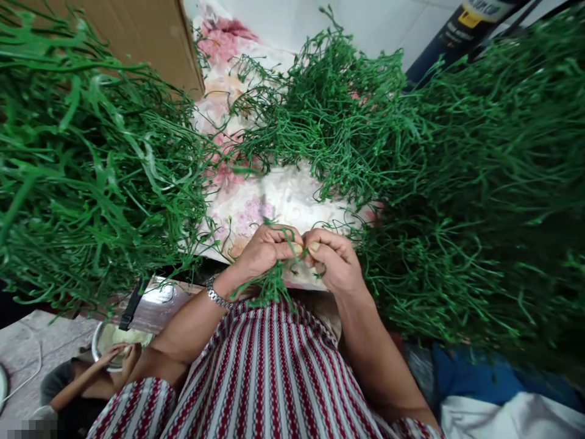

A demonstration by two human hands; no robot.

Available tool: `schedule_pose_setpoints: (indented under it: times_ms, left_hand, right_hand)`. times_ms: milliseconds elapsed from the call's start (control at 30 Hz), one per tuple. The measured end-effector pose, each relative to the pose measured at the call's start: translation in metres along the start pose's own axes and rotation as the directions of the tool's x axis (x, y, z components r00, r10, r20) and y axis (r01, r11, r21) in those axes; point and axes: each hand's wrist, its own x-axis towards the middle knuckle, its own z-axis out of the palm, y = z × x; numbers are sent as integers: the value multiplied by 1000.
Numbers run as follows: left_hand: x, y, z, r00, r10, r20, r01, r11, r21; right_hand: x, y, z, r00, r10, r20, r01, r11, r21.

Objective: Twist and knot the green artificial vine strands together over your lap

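- Left grip of ours is pinched closed on a green bundle, whose thin stems hang in front of our striped shirt, by the table's near edge.
- Our right grip is narrow as well, thumb pressed to fingers on a bit of the same green, just beside the left; its exact hold we cannot make out.
- Before us the table, under a floral cover, shows a bare patch beyond our knuckles: our open room.
- On our left, a tall green pile bounds that patch and spills past the near edge.
- On our right, a larger green mass crowds close to our forearm.
- Straight ahead, a looser green heap closes the far side, running into the right-hand mass.
- Behind the left pile stands a cardboard box.
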Motion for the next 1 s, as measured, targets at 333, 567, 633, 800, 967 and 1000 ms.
schedule_pose_setpoints:
  times_ms: [333, 567, 633, 800, 967, 1000]
  left_hand:
    - [1, -7, -7, 978, 169, -125, -138, 966, 219]
    - [2, -12, 5, 964, 186, -191, -125, 948, 294]
    - [2, -9, 4, 964, 208, -167, -135, 921, 366]
    - [-2, 5, -11, 992, 98, 83, -127, 846, 518]
    - [-8, 5, -17, 958, -16, 286, -32, 986, 164]
    - [-7, 2, -16, 961, -14, 275, -6, 997, 71]
  right_hand:
    - [0, -13, -18, 948, -308, -73, 212, 789, -576]
    - [-4, 1, 0, 922, -356, 154, 342, 558, -756]
    - [-5, 7, 3, 920, -364, 147, 334, 528, -781]
    - [-11, -7, -5, 942, -212, 260, 329, 421, -845]
    - [-10, -19, -10, 887, -134, 443, 337, 843, -420]
    - [-9, -16, -10, 891, -137, 434, 286, 910, -301]
